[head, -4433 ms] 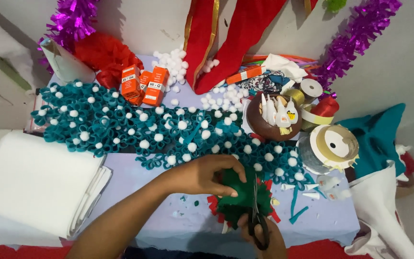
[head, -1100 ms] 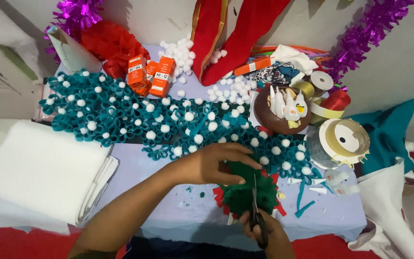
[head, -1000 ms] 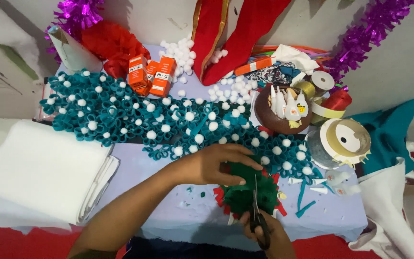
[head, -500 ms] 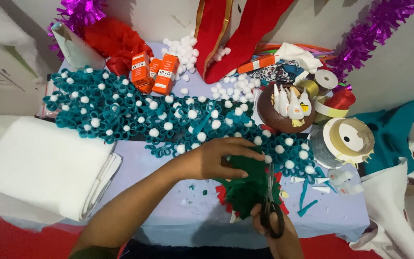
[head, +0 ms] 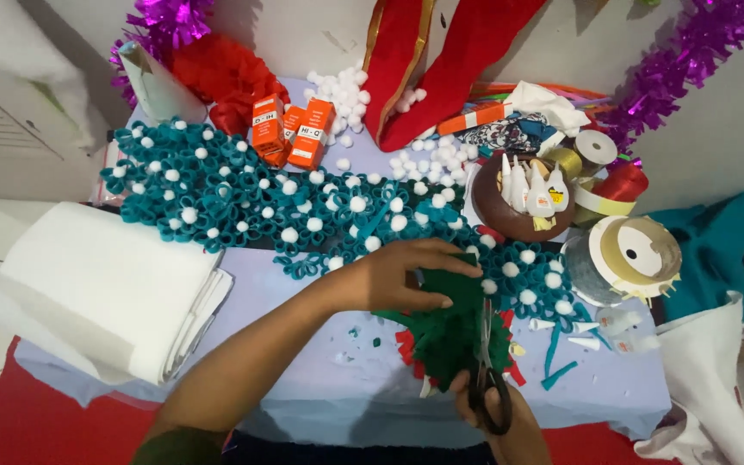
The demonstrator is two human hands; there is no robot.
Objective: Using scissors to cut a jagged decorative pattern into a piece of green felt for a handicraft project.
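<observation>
A: Scissors (head: 486, 379) are gripped in the right hand (head: 501, 422), its fingers clenched through the black loops, blades pointing away across the dark green felt piece (head: 449, 323). I cannot tell how far the blades are parted.

B: And the left hand (head: 398, 275)?

A: It lies on the felt's far edge, its fingers pinching and pressing the felt. The felt sits at the near middle of the table (head: 320, 379), over red scraps (head: 406, 349), just beside the teal rolled rosettes with white pompoms (head: 243, 194).

B: Risks?

A: My judgement: the left fingertips lie close to the blade line, so a long snip could nick them. The felt looks layered; a loose pinch could let the layers slide and skew the cut. The nearest rosettes touch the felt's right edge, so the blade tips could catch one.

B: Anything else nearby?

A: Brown bowl of glue bottles (head: 523, 202) and ribbon spool (head: 635, 254) far right, well apart. White folded sheet (head: 105, 288) left.
</observation>
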